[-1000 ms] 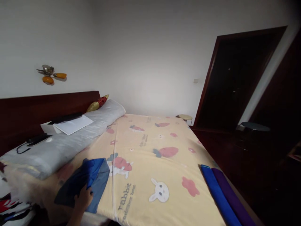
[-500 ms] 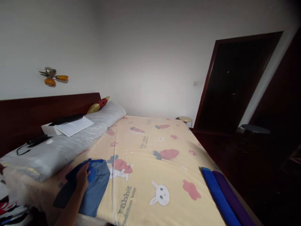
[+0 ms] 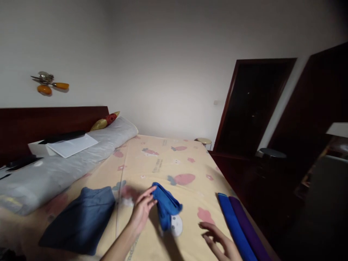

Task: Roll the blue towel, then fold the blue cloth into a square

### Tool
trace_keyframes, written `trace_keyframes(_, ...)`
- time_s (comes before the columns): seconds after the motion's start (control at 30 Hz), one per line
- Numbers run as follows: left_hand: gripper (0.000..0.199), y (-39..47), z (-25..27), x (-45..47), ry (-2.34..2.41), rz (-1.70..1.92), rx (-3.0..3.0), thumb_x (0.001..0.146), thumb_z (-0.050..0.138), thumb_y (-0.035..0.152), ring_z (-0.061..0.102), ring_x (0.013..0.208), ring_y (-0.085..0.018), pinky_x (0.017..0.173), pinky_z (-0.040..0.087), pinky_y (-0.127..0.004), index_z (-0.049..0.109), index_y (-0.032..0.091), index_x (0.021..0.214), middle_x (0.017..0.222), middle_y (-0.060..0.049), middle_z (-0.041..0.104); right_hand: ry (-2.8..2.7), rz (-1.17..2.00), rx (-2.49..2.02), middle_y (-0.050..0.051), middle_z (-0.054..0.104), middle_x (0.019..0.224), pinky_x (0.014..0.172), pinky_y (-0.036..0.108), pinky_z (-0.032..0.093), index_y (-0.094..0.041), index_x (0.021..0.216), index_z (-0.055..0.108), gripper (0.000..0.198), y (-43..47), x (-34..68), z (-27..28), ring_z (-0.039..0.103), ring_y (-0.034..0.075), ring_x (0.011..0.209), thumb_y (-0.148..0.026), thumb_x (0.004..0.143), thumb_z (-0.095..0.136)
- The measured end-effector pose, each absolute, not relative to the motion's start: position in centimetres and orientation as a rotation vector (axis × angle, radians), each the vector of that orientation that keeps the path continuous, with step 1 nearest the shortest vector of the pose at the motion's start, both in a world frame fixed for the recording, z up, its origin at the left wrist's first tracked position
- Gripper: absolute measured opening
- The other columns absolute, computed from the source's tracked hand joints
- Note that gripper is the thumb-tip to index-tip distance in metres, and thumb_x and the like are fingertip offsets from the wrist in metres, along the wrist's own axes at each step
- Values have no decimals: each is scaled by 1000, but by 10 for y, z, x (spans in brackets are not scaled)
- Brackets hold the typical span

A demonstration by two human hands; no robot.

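Observation:
My left hand (image 3: 143,209) pinches the edge of a bright blue cloth item (image 3: 166,203) and holds it just above the bed's middle; its exact kind does not show. The cloth hangs loosely folded, partly covering a printed rabbit face. To the right, my right hand (image 3: 219,241) hovers over the bed with fingers apart and nothing in them. A grey-blue folded garment (image 3: 83,217) lies on the left side of the bed. Along the right edge rest a blue folded cloth (image 3: 236,226) and a purple folded cloth (image 3: 251,230), side by side.
The bed (image 3: 152,145) has a cream sheet with carrot and rabbit prints. A long grey bolster (image 3: 81,163) lies by the dark headboard (image 3: 54,121), with a white box (image 3: 38,148) on it. A round stool (image 3: 272,153) and a dark door (image 3: 261,108) are beyond.
The blue cloth has been lifted off the grey-blue garment and carried right by my left hand. My right hand has come into view. The camera has turned slightly right.

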State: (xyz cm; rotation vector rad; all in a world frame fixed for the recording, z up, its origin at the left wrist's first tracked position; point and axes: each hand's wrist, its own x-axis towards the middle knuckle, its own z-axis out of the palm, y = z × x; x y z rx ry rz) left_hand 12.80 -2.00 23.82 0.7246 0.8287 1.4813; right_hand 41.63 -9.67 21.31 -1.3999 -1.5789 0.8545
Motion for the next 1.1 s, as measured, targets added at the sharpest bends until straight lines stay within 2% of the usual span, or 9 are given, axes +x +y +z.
trace_keyframes(0.17,36,-57,210,194,708,1215,697,58,78,32,59,112,-28,91,49,-41,76,19,92,125,-14,66,-1573,944,-1314,8,74,99,75,32,53,-25,102,69,42,-101,379,198,66,24,87,-57,78,58)
trace_keyframes(0.27,45,-73,192,213,661,1083,735,55,81,35,55,120,-32,91,48,-40,76,22,97,127,-13,66,-1591,989,-1317,7,73,96,79,33,51,-24,104,66,44,-104,379,180,64,23,85,-57,75,61)
trace_keyframes(0.37,47,-80,182,217,601,985,812,59,81,38,50,129,-32,100,44,-42,74,24,103,131,-13,64,-1591,991,-1314,5,70,85,77,31,48,-22,87,66,37,-106,382,178,60,21,79,-57,74,62)
trace_keyframes(0.53,55,-78,177,210,700,992,924,60,79,49,57,121,-35,101,44,-49,72,24,108,129,-15,65,-1532,1035,-1286,1,60,68,68,28,42,-20,72,63,39,-107,383,193,53,17,70,-59,75,61)
trace_keyframes(0.63,55,-75,177,206,790,1001,1114,64,76,52,52,126,-32,109,39,-45,70,26,112,133,-13,63,-1485,1049,-1275,0,56,65,67,28,39,-20,67,63,40,-109,383,199,49,16,67,-59,72,63)
trace_keyframes(0.73,50,-75,180,206,810,1037,1334,68,72,51,55,124,-31,102,46,-40,71,25,111,136,-14,59,-1445,1075,-1263,0,55,62,66,30,39,-19,65,63,40,-110,382,203,48,15,66,-59,68,68)
trace_keyframes(0.8,42,-75,182,208,813,1073,1431,69,71,47,61,114,-29,91,52,-36,73,24,105,127,-15,64,-1422,1103,-1243,0,55,61,66,29,39,-18,64,64,40,-111,382,204,48,15,65,-58,65,71)
trace_keyframes(0.9,25,-74,186,210,860,1124,1507,68,72,36,67,98,-25,81,54,-31,75,23,89,104,-12,72,-1384,1160,-1198,-1,54,59,63,28,37,-18,62,65,39,-110,383,201,46,13,62,-55,59,77)
trace_keyframes(1.1,11,-72,189,208,973,1210,1580,67,71,33,66,81,-21,73,51,-29,72,22,71,80,-7,73,-1228,1328,-1088,-6,39,46,50,25,27,-18,58,64,46,-105,385,190,28,7,48,-62,57,76)
